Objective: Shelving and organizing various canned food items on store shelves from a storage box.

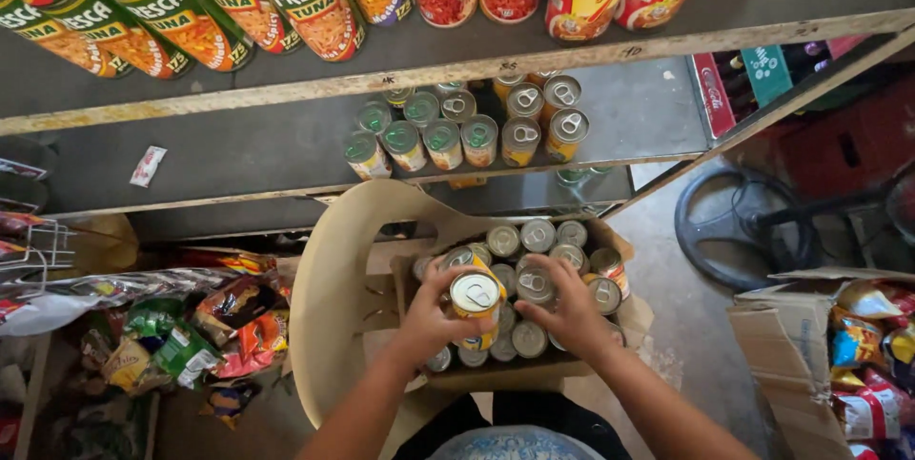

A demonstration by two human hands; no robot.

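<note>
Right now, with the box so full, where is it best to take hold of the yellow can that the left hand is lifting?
Probably by its round side wall, from above. The yellow can stands upright with its pull-tab lid up, already raised above the other cans in the cardboard box, so its sides are free. The left hand wraps it this way.

Bare shelf [229,150] space lies open at centre left, while rows of cans [467,131] crowd the shelf's centre right stretch.

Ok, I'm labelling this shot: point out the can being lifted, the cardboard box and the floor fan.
yellow can [475,294], head view, its pull-tab lid.
cardboard box [505,376], head view, near wall.
floor fan [739,227], head view, round grille.
</note>
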